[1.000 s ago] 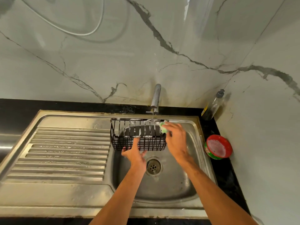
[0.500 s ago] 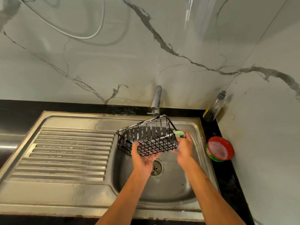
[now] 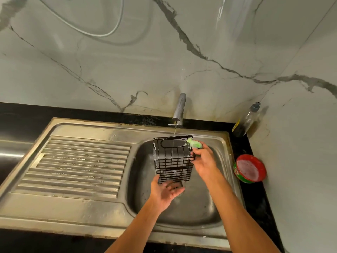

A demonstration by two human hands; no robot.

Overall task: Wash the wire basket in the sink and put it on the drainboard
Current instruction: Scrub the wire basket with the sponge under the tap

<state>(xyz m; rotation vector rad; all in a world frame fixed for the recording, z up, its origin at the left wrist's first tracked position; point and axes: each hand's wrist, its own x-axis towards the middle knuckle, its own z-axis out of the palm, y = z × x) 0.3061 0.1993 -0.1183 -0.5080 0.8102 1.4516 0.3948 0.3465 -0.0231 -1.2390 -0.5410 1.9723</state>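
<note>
Wire basket (image 3: 173, 157) is held up over the sink (image 3: 215, 207) bowl, stood on end: long axis roughly vertical, one end wall with the oval plate facing up toward the tap (image 3: 179, 110), grid side facing the camera. A thin stream of water runs from the tap onto the top end. Soap foam shows on the left edge wires.

Left hand (image 3: 165, 190) is under the basket's bottom end, palm up, fingers loosely spread and cupped against the lower wires; it props the basket rather than clamping it, as far as visible. Right hand (image 3: 202, 161) is at the basket's upper right corner, fingers pressed together around a green scrub pad (image 3: 195, 143) that touches the top rim. Whether the right hand also hooks a wire, cannot tell.

Step in hand, judged: scrubbing and rinsing under the tap, not finished. Drainboard (image 3: 78, 161) lies toward the sink's left edge, ribbed, nothing on it. Left hand is the nearer one to it, so the carry likely goes left with that hand, after the basket is tipped back with its long axis flat. Risk: the propped hold is loose and the wires are soapy, so it could slip.

Soap tub (image 3: 249, 168) and bottle (image 3: 246, 121) sit on the desk by the sink's right edge, well apart from the drainboard.
</note>
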